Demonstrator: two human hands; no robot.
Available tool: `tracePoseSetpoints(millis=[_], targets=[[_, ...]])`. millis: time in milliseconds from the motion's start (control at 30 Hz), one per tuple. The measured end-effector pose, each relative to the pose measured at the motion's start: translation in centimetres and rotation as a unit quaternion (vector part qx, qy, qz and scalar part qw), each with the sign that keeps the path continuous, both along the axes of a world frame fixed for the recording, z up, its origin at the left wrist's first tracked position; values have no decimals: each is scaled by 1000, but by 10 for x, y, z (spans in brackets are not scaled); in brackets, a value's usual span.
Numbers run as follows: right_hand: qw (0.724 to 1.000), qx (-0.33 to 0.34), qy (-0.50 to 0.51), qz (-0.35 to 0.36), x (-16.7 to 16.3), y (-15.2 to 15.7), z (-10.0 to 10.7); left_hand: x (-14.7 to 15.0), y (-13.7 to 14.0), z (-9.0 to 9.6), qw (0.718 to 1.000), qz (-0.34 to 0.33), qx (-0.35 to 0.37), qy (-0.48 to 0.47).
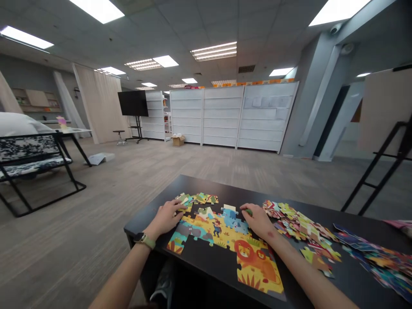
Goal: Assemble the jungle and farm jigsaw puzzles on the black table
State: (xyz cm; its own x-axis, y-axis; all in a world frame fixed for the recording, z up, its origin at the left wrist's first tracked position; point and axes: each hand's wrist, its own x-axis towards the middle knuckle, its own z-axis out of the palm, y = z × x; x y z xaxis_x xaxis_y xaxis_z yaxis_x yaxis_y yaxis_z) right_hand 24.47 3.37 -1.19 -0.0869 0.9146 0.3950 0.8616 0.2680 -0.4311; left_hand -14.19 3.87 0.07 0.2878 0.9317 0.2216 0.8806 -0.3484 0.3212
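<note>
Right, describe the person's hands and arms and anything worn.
No gloves or sleeves in view: both forearms are bare. The left hand has a watch at its wrist, with a dark case and yellowish-green band. The right hand has none, but a small mark shows near its wrist.

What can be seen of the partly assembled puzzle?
The puzzle lies flat on the black table, its interlocking, cardboard-looking pieces showing lions, blue and grey animals and a figure on yellow. Its outline is uneven, with a wide near-side gap. The left hand and right hand flank it; contact is unclear.
</note>
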Motion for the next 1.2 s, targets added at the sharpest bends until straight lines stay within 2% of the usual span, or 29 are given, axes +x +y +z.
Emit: tracePoseSetpoints(millis=[333, 467, 567, 700, 900, 1033, 1200], targets=[[1000, -5, -8, -5, -1, -3, 3, 1, 22, -3, 997, 67, -20, 8], [1000, -8, -5, -4, -6, -3, 6, 17, 32, -2, 995, 93, -1, 17], [1000, -10, -3, 5, -9, -4, 7, 42, 41, -1, 998, 48, 28, 17], [1000, -14, 2, 6, -9, -7, 9, 67, 58, 0, 999, -21, 18, 17], [1000, -15, 3, 8, -12, -10, 12, 67, 79, -3, 997, -73, 6, 4], [1000, -12, 10, 21, -15, -10, 11, 58, 80, -3, 997, -69, 28, 1], [999, -10, 18, 24, -14, -14, 14, 48, 79, -6, 998, -10, 56, -3]])
